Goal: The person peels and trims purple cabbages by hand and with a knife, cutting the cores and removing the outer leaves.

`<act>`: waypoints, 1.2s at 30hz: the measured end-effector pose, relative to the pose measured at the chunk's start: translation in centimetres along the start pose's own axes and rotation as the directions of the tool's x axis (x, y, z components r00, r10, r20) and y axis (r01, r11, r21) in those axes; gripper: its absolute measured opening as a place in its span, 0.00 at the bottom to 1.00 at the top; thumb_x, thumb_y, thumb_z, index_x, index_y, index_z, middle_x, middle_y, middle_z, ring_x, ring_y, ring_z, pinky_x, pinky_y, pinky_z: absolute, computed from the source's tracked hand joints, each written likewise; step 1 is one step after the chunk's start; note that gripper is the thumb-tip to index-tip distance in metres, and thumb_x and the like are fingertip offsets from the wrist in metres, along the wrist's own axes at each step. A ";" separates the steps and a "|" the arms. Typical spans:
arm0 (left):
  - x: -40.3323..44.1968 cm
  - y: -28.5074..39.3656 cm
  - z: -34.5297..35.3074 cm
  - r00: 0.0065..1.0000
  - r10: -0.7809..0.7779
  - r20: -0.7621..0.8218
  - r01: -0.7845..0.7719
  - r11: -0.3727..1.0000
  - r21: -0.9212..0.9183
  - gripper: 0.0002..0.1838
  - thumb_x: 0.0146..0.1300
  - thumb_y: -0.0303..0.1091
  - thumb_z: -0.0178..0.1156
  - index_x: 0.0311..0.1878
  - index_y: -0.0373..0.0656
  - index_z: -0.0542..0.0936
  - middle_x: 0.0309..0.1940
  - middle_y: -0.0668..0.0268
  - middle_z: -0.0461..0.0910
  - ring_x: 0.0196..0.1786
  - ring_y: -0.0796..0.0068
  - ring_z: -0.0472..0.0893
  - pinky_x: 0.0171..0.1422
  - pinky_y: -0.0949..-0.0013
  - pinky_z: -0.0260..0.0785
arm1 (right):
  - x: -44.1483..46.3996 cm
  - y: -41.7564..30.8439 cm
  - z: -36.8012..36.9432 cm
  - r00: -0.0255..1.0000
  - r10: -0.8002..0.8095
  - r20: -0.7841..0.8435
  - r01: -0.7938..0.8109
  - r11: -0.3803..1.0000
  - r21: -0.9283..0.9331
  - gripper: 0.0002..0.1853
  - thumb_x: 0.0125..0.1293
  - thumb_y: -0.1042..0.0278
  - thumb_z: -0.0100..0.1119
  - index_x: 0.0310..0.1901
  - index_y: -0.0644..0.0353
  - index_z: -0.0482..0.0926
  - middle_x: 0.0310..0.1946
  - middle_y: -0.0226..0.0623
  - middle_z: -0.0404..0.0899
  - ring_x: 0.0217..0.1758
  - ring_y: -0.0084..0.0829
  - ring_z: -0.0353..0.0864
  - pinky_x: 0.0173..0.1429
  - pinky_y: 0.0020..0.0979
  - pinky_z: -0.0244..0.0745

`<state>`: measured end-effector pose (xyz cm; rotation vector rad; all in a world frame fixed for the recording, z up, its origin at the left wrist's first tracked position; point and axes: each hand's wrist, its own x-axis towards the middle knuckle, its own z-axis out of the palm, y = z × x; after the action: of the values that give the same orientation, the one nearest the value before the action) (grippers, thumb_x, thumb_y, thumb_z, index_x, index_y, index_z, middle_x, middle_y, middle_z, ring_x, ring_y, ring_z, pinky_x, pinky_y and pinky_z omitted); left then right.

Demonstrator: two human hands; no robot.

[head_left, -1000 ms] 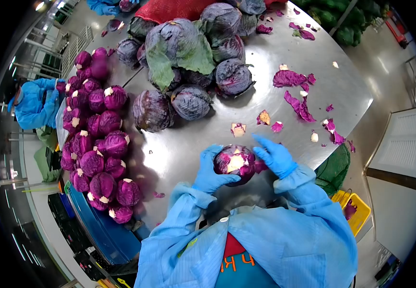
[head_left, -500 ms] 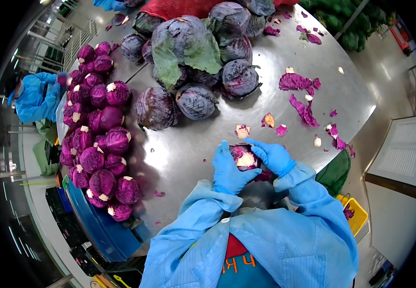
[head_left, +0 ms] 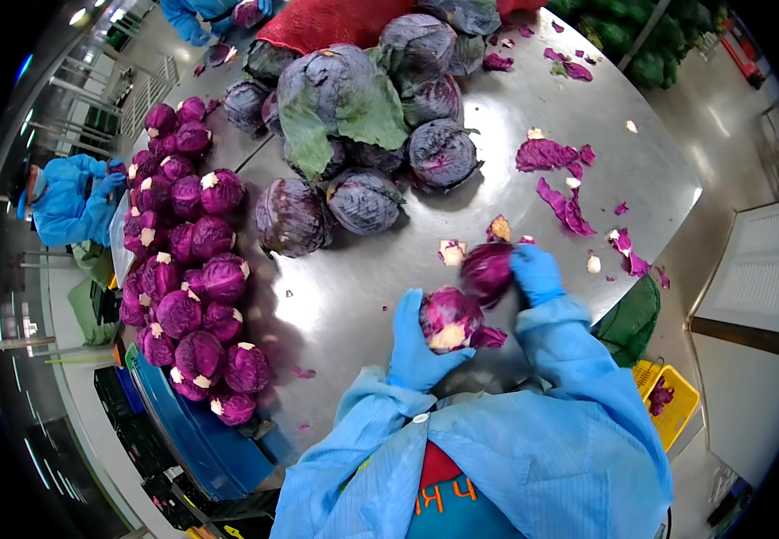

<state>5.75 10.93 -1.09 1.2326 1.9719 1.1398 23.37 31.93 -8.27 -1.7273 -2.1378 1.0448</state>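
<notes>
My left hand [head_left: 421,346], in a blue glove, is wrapped round the left side of a red cabbage [head_left: 450,314]. Its pale cut stem faces toward me, and a loose flap of leaf sticks out at its lower right. In my gloved right hand [head_left: 537,272] is a dark, curved red cabbage leaf [head_left: 486,273], just above and to the right of the cabbage. The fingertips behind the leaf are partly hidden. Close beyond it, pale stem trimmings [head_left: 451,252] lie on the steel table [head_left: 353,296].
Trimmed red cabbages [head_left: 201,235] are piled along the left. Untrimmed cabbages [head_left: 364,199] stand at the back by a red net sack [head_left: 326,22]. Leaf scraps [head_left: 546,154] lie at right, with a yellow basket [head_left: 677,409] below. Co-workers [head_left: 70,199] stand at far left and back.
My right hand has moved up and right, and a dark leaf is now in it, apart from the cabbage. The cabbage in my left hand has turned and shows more purple.
</notes>
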 end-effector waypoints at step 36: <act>1.4 -5.9 -1.9 0.915 -0.403 0.028 0.257 0.527 -0.810 0.39 0.49 0.35 0.77 0.63 0.36 0.69 0.52 0.59 0.78 0.52 0.68 0.78 0.58 0.66 0.73 | 1.2 -2.9 7.3 0.956 -0.206 0.207 0.043 0.801 0.597 0.19 0.66 0.62 0.53 0.57 0.57 0.76 0.25 0.31 0.75 0.25 0.25 0.73 0.28 0.30 0.69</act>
<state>1.05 10.20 -5.26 0.2536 1.3691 1.6768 16.66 29.90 -12.11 -1.1831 -1.7386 1.7463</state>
